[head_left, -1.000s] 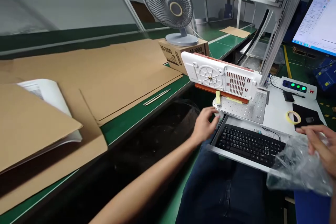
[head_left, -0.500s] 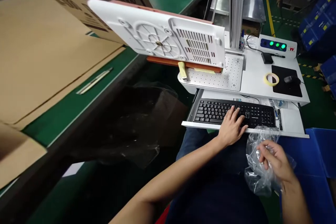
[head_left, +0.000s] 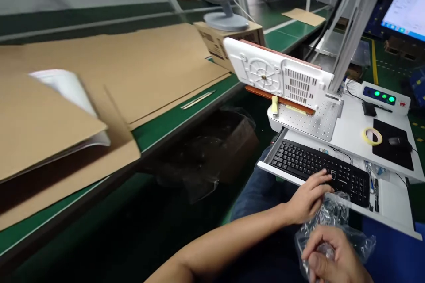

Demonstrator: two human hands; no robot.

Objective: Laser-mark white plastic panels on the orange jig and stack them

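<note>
The cardboard sheets (head_left: 159,66) are matt brown, smooth across their faces. Beside them, the bench surface (head_left: 156,135) is smooth green. The vented panel (head_left: 265,70) looks like white plastic with a soft sheen, moulded with raised ribs. Under it, the perforated plate (head_left: 320,121) looks like satin grey metal. Crinkled clear plastic film (head_left: 332,210) glints by the matt black plastic keyboard (head_left: 308,159). The mouse pad (head_left: 385,152) is dull black; the trousers (head_left: 252,194) are blue cloth.
</note>
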